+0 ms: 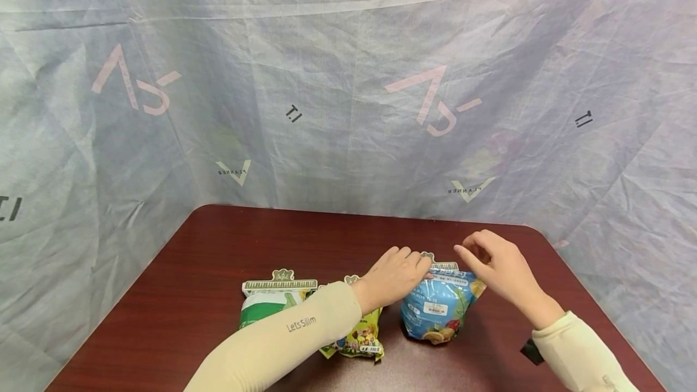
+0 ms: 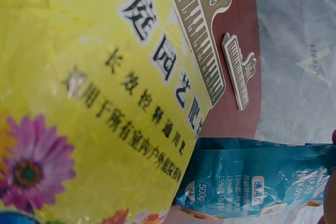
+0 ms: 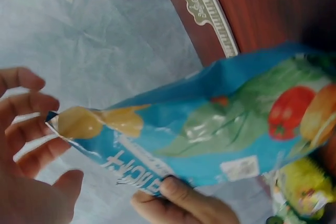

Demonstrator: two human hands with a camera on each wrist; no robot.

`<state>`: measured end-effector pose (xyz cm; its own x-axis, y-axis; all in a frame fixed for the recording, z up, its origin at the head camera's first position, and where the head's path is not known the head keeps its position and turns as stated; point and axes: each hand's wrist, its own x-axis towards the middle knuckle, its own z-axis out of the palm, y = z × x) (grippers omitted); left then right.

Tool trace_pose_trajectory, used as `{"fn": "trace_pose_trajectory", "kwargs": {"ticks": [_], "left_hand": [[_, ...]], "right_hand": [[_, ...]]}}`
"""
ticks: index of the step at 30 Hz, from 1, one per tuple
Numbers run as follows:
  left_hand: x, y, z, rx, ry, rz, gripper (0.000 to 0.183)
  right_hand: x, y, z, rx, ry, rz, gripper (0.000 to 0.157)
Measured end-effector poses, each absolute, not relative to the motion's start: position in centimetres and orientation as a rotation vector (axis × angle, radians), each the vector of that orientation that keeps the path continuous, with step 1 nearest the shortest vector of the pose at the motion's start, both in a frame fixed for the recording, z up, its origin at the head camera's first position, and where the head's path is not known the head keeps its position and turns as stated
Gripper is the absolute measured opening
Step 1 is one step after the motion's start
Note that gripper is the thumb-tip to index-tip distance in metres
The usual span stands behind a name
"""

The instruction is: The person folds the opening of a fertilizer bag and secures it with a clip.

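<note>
A blue fertilizer bag (image 1: 434,310) printed with vegetables and fruit stands upright on the table. My left hand (image 1: 394,274) pinches its top edge near the left corner; in the right wrist view the left thumb (image 3: 181,195) presses on the film. My right hand (image 1: 498,265) is by the bag's top right corner, fingers loosely bent and holding nothing. In the right wrist view the right hand's fingers (image 3: 31,124) spread around that corner; whether they touch it I cannot tell. Behind the bag lies a piano-keyboard ruler (image 1: 443,266).
Left of the blue bag stands a yellow fertilizer bag (image 1: 362,334), partly behind my left sleeve. Farther left is a green and white bag (image 1: 267,306) with another keyboard ruler (image 1: 280,285) at its top. A printed cloth (image 1: 348,107) encloses the table (image 1: 163,313).
</note>
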<state>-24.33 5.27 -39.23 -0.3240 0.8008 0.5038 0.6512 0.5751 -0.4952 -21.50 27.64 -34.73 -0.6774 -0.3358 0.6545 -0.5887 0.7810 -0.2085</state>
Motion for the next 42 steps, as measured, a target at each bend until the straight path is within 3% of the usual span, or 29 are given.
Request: {"fn": "trace_pose_trajectory", "kwargs": {"ticks": [3,8,11,32,42], "left_hand": [[-24.3,5.3,-39.3,-1.157,-2.060,0.249,0.026],[-24.4,5.2,-39.4,-1.152,-2.038,0.242,0.027],[-24.4,5.2,-39.4,-1.149,-2.037,0.253,0.026],[-23.3,4.5,-38.1,-1.155,-1.900,0.216,0.023],[-24.6,4.7,-39.7,-1.153,-1.924,0.248,0.030]], "right_hand": [[-21.5,27.4,-35.1,0.786,-2.230,0.403,0.010],[-21.9,27.0,-35.9,0.945,-2.041,0.228,0.031],[-22.1,26.8,-36.4,1.005,-1.975,0.162,0.036],[-22.7,26.4,-38.0,1.198,-1.794,-0.020,0.032],[-22.9,27.2,-37.8,1.209,-1.745,-0.044,0.034]]}}
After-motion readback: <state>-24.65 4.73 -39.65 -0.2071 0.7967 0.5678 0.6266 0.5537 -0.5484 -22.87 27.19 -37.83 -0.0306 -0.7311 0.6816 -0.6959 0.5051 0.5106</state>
